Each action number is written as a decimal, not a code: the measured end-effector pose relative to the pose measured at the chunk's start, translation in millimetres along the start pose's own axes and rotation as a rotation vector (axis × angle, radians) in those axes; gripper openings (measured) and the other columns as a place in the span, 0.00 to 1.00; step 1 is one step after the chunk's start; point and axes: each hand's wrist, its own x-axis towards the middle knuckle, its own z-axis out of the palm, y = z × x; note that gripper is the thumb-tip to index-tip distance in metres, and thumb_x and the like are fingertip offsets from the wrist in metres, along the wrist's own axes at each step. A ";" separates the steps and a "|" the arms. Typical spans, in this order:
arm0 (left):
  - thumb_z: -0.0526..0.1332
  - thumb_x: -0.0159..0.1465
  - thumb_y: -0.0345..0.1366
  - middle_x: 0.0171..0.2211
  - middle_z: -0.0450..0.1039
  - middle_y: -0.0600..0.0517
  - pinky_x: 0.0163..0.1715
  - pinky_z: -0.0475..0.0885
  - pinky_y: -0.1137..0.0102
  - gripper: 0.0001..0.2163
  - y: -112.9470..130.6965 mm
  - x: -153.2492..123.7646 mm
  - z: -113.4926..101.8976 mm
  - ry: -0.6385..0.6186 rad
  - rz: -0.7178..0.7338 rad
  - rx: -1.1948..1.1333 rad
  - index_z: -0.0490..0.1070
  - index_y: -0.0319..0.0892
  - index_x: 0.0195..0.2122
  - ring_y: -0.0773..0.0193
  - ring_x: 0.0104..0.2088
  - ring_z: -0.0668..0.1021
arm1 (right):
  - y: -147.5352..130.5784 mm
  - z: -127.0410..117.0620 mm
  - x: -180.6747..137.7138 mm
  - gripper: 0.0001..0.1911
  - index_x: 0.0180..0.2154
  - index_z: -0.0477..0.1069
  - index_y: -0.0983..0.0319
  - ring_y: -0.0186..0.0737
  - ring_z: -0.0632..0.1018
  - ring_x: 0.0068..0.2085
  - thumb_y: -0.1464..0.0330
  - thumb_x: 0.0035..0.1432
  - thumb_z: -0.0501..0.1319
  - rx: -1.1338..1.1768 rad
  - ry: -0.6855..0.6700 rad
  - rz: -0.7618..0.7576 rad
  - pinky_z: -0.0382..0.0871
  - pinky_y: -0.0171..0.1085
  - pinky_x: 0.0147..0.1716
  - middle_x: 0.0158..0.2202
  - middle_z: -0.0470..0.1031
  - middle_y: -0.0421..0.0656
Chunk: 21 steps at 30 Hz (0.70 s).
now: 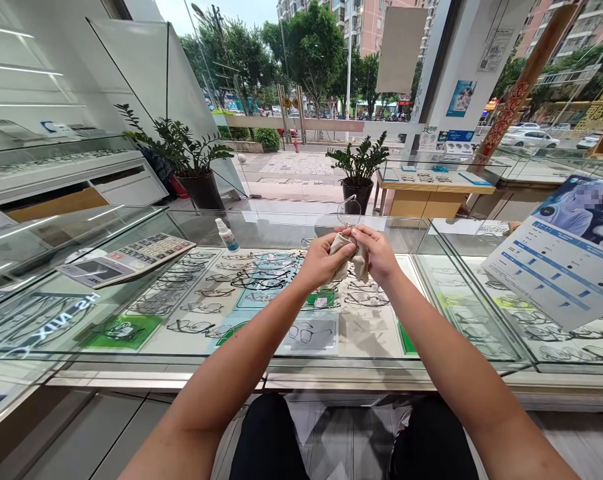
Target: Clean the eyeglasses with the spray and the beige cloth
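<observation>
My left hand (pixel 321 261) and my right hand (pixel 379 252) are raised together above a glass display counter (pixel 261 363). Both are closed on a beige cleaning cloth (pixel 349 261) that is folded around part of a pair of thin-rimmed glasses (pixel 349 212). One clear lens and its wire rim stick up above my fingers. The rest of the frame is hidden inside the cloth and my hands. Beneath the glass top lie several rows of spectacle frames (pixel 251 280).
A small spray bottle (pixel 227 235) stands on the counter at the back left. A chart card (pixel 126 260) lies on the glass to the left. A blue and white poster (pixel 561 263) leans at the right. Potted plants (pixel 359 167) stand by the window.
</observation>
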 end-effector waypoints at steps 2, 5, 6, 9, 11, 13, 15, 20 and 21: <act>0.81 0.57 0.58 0.31 0.75 0.53 0.34 0.67 0.71 0.28 -2.7 0.2 -1.0 -0.025 0.015 0.015 0.81 0.38 0.42 0.66 0.32 0.72 | 0.7 -1.1 1.0 0.20 0.32 0.88 0.55 0.55 0.86 0.55 0.48 0.46 0.83 0.004 0.016 0.004 0.77 0.51 0.65 0.46 0.91 0.45; 0.81 0.58 0.56 0.34 0.79 0.50 0.39 0.72 0.69 0.27 -8.1 0.5 -1.8 -0.053 0.058 0.029 0.82 0.39 0.46 0.61 0.36 0.78 | 1.5 -3.0 2.2 0.20 0.32 0.86 0.55 0.56 0.86 0.56 0.49 0.45 0.83 0.030 0.029 0.015 0.76 0.52 0.66 0.44 0.91 0.45; 0.80 0.59 0.56 0.36 0.80 0.49 0.41 0.74 0.68 0.27 -9.5 0.5 -1.8 -0.051 0.067 0.035 0.83 0.39 0.47 0.58 0.38 0.79 | 1.7 -3.5 2.5 0.20 0.32 0.86 0.55 0.55 0.86 0.55 0.49 0.45 0.83 0.041 0.031 0.019 0.76 0.52 0.66 0.44 0.91 0.45; 0.81 0.59 0.55 0.41 0.83 0.46 0.44 0.76 0.67 0.28 -11.2 0.0 -1.2 -0.023 0.070 0.046 0.83 0.39 0.51 0.55 0.43 0.82 | 2.3 -5.0 3.3 0.20 0.32 0.86 0.55 0.54 0.86 0.54 0.49 0.45 0.83 0.060 0.034 0.030 0.77 0.51 0.64 0.45 0.91 0.45; 0.81 0.58 0.54 0.42 0.83 0.46 0.44 0.76 0.67 0.28 -10.7 0.0 -0.7 -0.011 0.061 0.042 0.83 0.38 0.52 0.56 0.43 0.82 | 2.8 -6.2 3.9 0.20 0.32 0.86 0.55 0.53 0.86 0.54 0.49 0.45 0.83 0.053 0.027 0.037 0.78 0.51 0.64 0.46 0.91 0.45; 0.82 0.57 0.53 0.42 0.83 0.47 0.42 0.75 0.69 0.29 -9.7 0.3 -0.1 -0.012 0.040 0.022 0.83 0.38 0.51 0.59 0.40 0.80 | 3.8 -7.6 4.3 0.19 0.33 0.87 0.56 0.54 0.86 0.56 0.50 0.47 0.83 0.038 0.007 0.042 0.77 0.51 0.65 0.48 0.91 0.45; 0.83 0.55 0.53 0.38 0.82 0.49 0.38 0.73 0.70 0.29 -8.4 0.8 0.8 0.002 0.015 -0.009 0.83 0.37 0.50 0.63 0.36 0.78 | 5.0 -8.8 4.3 0.19 0.34 0.87 0.56 0.54 0.86 0.57 0.50 0.49 0.82 0.024 -0.021 0.040 0.77 0.51 0.66 0.50 0.91 0.46; 0.82 0.54 0.58 0.32 0.78 0.52 0.33 0.70 0.71 0.30 -3.7 1.1 4.8 0.109 0.016 -0.019 0.82 0.37 0.44 0.66 0.31 0.73 | 6.3 -8.6 1.9 0.18 0.38 0.89 0.55 0.54 0.85 0.62 0.50 0.54 0.80 -0.011 -0.070 0.024 0.76 0.49 0.67 0.55 0.90 0.45; 0.81 0.54 0.60 0.33 0.78 0.52 0.33 0.70 0.71 0.30 -2.8 1.0 5.6 0.132 0.025 -0.014 0.82 0.37 0.43 0.66 0.31 0.74 | 5.9 -8.1 1.3 0.17 0.39 0.90 0.55 0.54 0.85 0.62 0.50 0.55 0.80 -0.019 -0.076 0.024 0.76 0.49 0.67 0.55 0.90 0.45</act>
